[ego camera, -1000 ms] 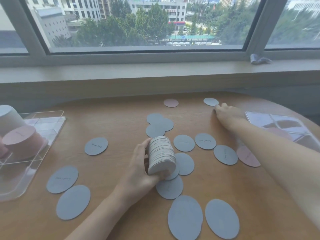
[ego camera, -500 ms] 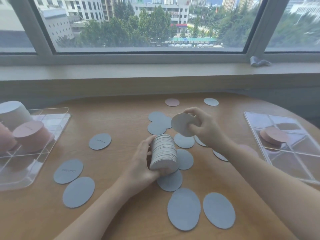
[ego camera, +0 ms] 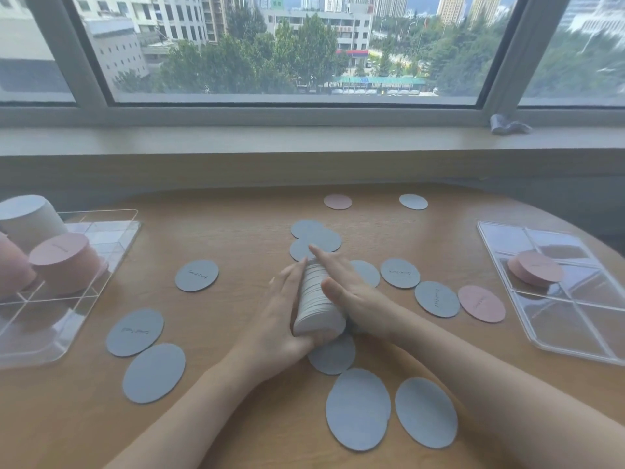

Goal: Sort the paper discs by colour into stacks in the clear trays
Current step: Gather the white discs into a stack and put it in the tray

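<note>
The step in hand reads as squaring up a gathered stack of grey discs at the middle of the bench. The stack lies on its side, tilted, between the two hands. The left hand cups it from the left and beneath, thumb and fingers curled round it. The right hand lies flat against its right flank, fingers straight and pointing away from the person, pressing rather than gripping.

Many loose grey discs lie flat around the stack: a small overlapping group just beyond the fingertips, others to the left and right, and two large-looking ones near the bottom edge. One pink disc lies to the right, another far back.

The left clear tray holds tall pink stacks and a grey-white one; the right clear tray holds a short pink stack.

The sorting looks partway done. The next move probably calls for freeing the right hand to pick up a nearby grey disc, perhaps from the group just ahead, while the left keeps the stack from fanning apart.
</note>
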The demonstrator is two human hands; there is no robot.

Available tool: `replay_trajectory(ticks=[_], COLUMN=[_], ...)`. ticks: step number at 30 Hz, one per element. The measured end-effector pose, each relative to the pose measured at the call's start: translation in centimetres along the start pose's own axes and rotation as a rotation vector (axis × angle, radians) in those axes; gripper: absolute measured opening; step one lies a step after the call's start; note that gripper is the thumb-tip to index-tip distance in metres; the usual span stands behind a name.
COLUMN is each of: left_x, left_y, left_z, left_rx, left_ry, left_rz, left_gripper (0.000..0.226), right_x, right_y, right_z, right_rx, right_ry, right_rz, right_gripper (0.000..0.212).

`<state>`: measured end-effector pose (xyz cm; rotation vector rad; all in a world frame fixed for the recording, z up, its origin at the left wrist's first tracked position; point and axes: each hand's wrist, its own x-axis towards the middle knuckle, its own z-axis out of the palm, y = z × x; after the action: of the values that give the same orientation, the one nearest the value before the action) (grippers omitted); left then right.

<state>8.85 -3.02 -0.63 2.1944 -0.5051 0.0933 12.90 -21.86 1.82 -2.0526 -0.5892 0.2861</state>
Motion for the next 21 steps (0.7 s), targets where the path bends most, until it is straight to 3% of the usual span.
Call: replay_trajectory(ticks=[2, 5, 10, 16, 21], left_x=[0.3, 0.3, 0.0, -0.4, -0.2], left_y=[-0.1, -0.4, -0.5, -0.4, -0.9], left_z=[-0.1, -0.1, 0.1, 0.0, 0.1], left_rx=[-0.038, -0.109, -0.130, -0.159, -0.166], left_ry=[-0.041, -0.036, -0.026, -0.010, -0.002], left_rz=[-0.012, -0.037, -0.052, -0.051, -0.033], left_gripper=[0.111, 0.115, 0.119, 0.116, 0.116], right_x=[0.1, 0.3, 4.0, 8.1, 10.3], right_y=[-0.3, -0.1, 3.5, 12.8, 14.3], right_z=[-0.3, -1.5, -8.5, -17.3, -20.0], right_rx=[0.006, 0.108, -0.013, -0.395, -0.680], right_ry=[-0.041, -0.075, 0.341, 0.558, 0.555], right_rz=[0.002, 0.032, 0.161, 0.583, 0.624], right_gripper=[0.106, 0.089, 0.054, 0.069, 0.068])
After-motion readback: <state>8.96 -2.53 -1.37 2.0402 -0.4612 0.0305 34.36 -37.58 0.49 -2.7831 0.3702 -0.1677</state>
